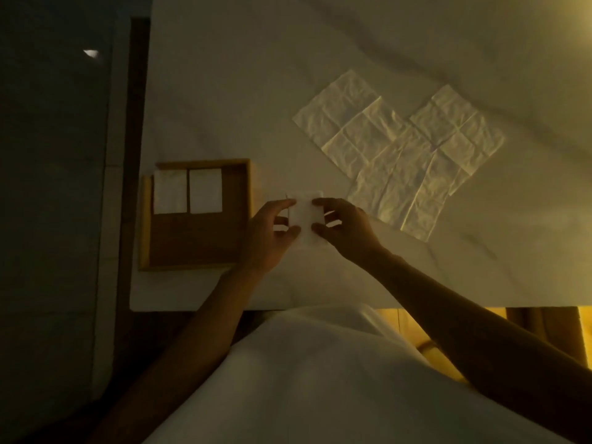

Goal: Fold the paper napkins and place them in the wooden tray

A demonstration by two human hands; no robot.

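Just right of the tray (201,161), a folded napkin (304,216) between both hands.
Left hand (269,232) and right hand (344,225) pinch its edges (likely squaring the fold); two folded ones (189,190) sit inside, spare sheets (400,149) far right.

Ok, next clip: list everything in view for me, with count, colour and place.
Table: one, pale, fills the upper frame.
Tray: one, brown wood, near left of the table.
Folded napkins in tray: two, white, side by side at its far end.
Folded napkin: one, white, just right of the tray, between both hands.
Open napkins: several overlapping, exact count unclear, pale, far right of the table.
Garment: one, white, bottom of frame.
Left grip: one bare hand, pinching the folded napkin's left edge.
Right grip: one bare hand, pinching its right edge.
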